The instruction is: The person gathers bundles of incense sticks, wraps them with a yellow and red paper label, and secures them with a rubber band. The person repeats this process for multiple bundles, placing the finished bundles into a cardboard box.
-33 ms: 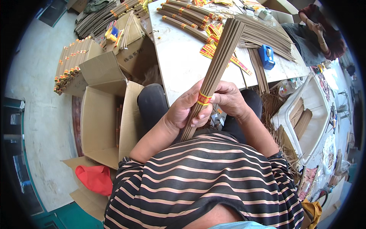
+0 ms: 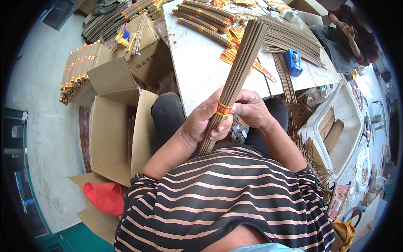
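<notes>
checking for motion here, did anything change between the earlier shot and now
Nothing visibly changed. Both hands, left hand and right hand, grip the bundle of brown sticks at its red and yellow band as before, and the blue tape dispenser and open cardboard box sit where they were.

Both hands, left hand (image 2: 201, 122) & right hand (image 2: 252, 110), gripping incense stick bundle (image 2: 237, 71) at red-yellow band (image 2: 223, 109), white table (image 2: 201, 71) behind

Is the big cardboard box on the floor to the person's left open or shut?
Open. The cardboard box has its flaps folded outward, and its bare inner walls show. A few sticks seem to lie inside.
</notes>
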Available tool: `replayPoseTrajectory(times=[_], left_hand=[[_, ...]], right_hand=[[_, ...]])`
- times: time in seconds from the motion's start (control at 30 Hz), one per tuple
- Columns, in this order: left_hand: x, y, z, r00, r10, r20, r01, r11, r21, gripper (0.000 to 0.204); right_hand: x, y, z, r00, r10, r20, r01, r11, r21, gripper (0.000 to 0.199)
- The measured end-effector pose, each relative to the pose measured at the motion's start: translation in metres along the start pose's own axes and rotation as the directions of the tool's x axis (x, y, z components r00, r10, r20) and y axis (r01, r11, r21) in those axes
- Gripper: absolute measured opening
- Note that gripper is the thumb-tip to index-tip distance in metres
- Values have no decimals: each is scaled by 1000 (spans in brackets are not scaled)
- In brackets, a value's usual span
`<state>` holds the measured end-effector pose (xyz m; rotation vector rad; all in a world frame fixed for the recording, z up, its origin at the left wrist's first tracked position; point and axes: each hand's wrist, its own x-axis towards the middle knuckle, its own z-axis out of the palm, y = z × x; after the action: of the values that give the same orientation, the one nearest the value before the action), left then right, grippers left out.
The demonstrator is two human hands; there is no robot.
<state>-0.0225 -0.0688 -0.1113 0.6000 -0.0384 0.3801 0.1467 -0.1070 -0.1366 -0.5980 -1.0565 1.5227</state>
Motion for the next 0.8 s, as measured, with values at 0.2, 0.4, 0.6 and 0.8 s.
replayPoseTrajectory(times=[0.2, 0.4, 0.6, 0.8], left_hand=[[7, 19, 12, 991, 115, -61, -87, 936, 342, 62], [26, 56, 12, 890, 451, -63, -316, 712, 627, 32], [52, 69, 3, 746, 660, -92, -353, 507, 786, 26], [63, 75, 20, 670, 733, -113, -377, 468, 799, 17]], right_hand=[[13, 8, 9, 973, 2, -233, -1, 1000, 4, 12], [14, -11, 2, 905, -87, -416, 27, 988, -149, 16], [11, -5, -2, 905, -56, -421, -16, 986, -167, 14], [33, -14, 6, 928, -314, -201, 84, 702, -708, 44]])
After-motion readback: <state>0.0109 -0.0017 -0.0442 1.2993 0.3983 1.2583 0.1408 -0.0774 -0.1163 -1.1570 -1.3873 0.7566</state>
